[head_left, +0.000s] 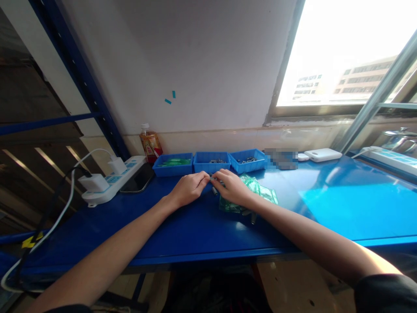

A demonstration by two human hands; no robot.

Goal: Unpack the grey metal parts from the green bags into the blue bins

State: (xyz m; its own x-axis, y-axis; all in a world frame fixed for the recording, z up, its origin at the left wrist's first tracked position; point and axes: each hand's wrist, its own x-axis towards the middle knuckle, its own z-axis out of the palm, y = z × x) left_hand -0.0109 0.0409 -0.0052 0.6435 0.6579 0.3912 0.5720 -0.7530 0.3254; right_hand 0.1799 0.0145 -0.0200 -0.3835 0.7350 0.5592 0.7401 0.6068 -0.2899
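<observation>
Head view: we pinch a small grey metal part (212,178) between the fingertips of our left hand (189,188) and right hand (232,187). A pile of clear green plastic pouches (264,192) lies under our right hand

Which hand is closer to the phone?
Left. The left hand lies just right of the phone; the right hand is farther right, over the green bags.

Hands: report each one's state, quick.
Left hand: fingertips pinched on a small grey part.
Right hand: pinched on the same part, above green packets.
</observation>
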